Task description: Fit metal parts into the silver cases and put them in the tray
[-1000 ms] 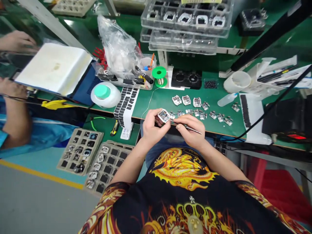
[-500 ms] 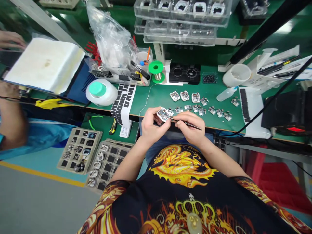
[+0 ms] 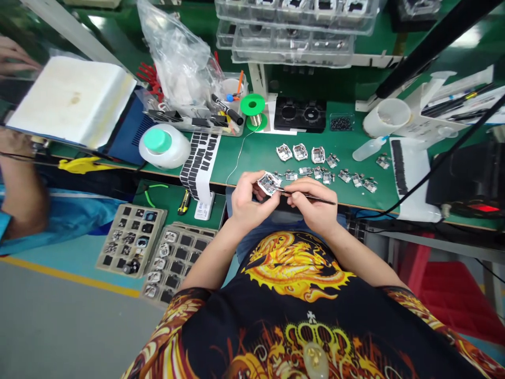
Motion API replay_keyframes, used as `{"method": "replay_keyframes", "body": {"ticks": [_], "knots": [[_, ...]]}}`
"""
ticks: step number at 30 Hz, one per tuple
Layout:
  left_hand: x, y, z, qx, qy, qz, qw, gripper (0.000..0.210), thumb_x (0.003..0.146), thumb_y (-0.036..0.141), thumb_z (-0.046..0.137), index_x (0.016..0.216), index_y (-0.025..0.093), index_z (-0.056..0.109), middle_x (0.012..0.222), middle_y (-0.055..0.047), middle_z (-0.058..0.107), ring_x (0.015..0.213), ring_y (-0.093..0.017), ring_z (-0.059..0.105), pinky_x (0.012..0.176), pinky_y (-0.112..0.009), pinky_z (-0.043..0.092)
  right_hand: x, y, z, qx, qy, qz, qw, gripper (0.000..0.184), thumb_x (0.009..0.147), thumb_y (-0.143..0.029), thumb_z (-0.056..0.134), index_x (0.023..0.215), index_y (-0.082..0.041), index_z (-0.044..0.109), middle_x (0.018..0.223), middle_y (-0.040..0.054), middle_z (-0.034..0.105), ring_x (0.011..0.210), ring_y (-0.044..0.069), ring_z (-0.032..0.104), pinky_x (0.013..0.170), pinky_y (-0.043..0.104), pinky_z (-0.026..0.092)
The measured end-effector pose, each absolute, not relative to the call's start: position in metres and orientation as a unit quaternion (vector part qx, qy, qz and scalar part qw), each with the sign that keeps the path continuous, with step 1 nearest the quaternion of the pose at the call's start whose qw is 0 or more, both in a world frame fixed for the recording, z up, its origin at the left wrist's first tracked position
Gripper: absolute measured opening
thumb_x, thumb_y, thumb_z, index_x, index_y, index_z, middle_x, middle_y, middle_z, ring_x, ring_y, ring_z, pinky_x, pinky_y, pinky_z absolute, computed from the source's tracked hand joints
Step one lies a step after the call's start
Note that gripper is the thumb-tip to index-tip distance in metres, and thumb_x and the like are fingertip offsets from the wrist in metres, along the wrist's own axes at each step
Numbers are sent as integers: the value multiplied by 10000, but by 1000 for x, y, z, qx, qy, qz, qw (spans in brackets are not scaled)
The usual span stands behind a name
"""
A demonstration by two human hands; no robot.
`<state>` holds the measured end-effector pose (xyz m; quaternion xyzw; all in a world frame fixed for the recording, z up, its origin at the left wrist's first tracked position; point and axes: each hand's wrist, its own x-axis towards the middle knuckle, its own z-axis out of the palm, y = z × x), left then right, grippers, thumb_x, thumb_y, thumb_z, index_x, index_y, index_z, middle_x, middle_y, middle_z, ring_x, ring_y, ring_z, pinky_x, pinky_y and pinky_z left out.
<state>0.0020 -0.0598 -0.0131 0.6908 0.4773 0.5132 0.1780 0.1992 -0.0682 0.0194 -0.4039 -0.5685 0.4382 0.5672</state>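
Near the bench's front edge, my left hand [image 3: 250,202] pinches a small white housing with a circuit board [image 3: 269,183] by its sides, its open face turned up. Slim dark tweezers [image 3: 315,198] lie in the closed fingers of my right hand [image 3: 313,202]. Their tip reaches the right side of the housing; whether it grips a part there is too small to tell. Just beyond my hands, a row of white housings [image 3: 300,152] sits on the green bench. Several loose circuit modules [image 3: 344,176] lie in front of them.
Left of my hands are a strip of black stickers [image 3: 201,163], a white bottle with a green cap [image 3: 163,147] and a solder wire spool [image 3: 253,113]. Parts trays [image 3: 173,263] stand low at the left, close to a co-worker's arm [image 3: 23,195]. A black cable [image 3: 426,189] crosses the right side.
Both hands have shifted slightly right with the housing and tweezers. The tweezers lie a little flatter, their tip still at the housing. The camera view has moved slightly.
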Motion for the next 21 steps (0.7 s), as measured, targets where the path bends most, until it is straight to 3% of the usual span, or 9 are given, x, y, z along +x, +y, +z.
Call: {"method": "replay_keyframes", "body": {"ticks": [4,11,21], "knots": [[3,-60,-8,696,475,515,160,529,889,230,824,1361,241,586,1069,-11,653,681,-77,625,580,-232,550,201,-70,25,-380,-672,302,559,169,990,-246,759,1117,-290,862,1011,51,847,919,208,790,868,410,689],[4,-61,-3,704,462,519,146,506,900,242,837,1347,224,600,1073,-18,667,671,-69,620,570,-221,542,201,-67,22,-360,-694,268,564,255,983,-171,759,1194,-286,845,1055,54,840,939,197,790,872,386,679],[6,-62,-4,707,471,507,143,518,899,269,842,1346,227,583,1086,-26,672,675,-74,627,565,-222,548,199,-68,19,-384,-669,287,568,210,1004,-229,752,1169,-307,855,1041,45,844,930,206,792,856,393,680]]}}
